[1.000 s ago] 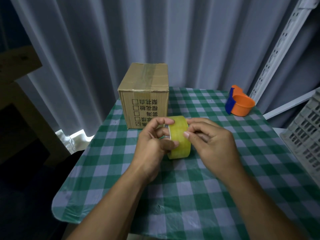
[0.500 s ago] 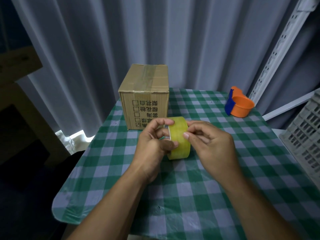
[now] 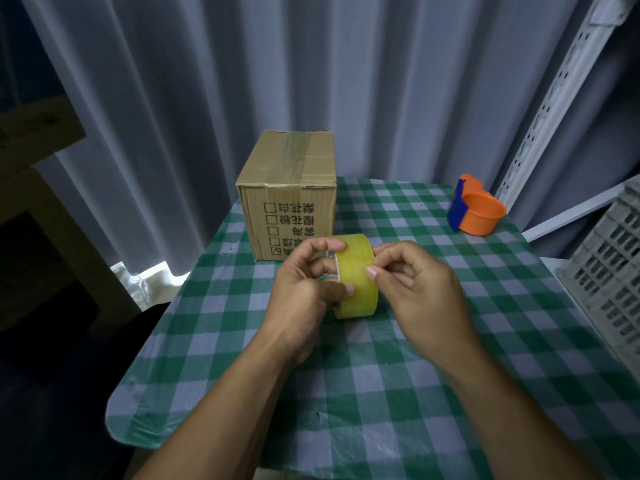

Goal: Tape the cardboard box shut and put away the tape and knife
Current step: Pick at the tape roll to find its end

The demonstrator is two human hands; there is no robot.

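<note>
A yellow roll of tape (image 3: 356,275) is held upright above the checked table, between both hands. My left hand (image 3: 304,282) grips it from the left, fingers through the core and thumb on the lower rim. My right hand (image 3: 419,285) holds its right side, thumb pressed on the outer face. Behind them a brown cardboard box (image 3: 289,194) stands at the table's back left, flaps down, with a strip of tape along its top seam. No knife can be made out.
An orange cup with a blue piece on its side (image 3: 476,211) stands at the back right of the green-and-white checked tablecloth (image 3: 346,393). A grey slotted crate (image 3: 609,268) is at the right edge. Curtains hang close behind the table.
Almost nothing has moved. Both hands stay on the roll, with only slight shifts of the fingers on its surface.
</note>
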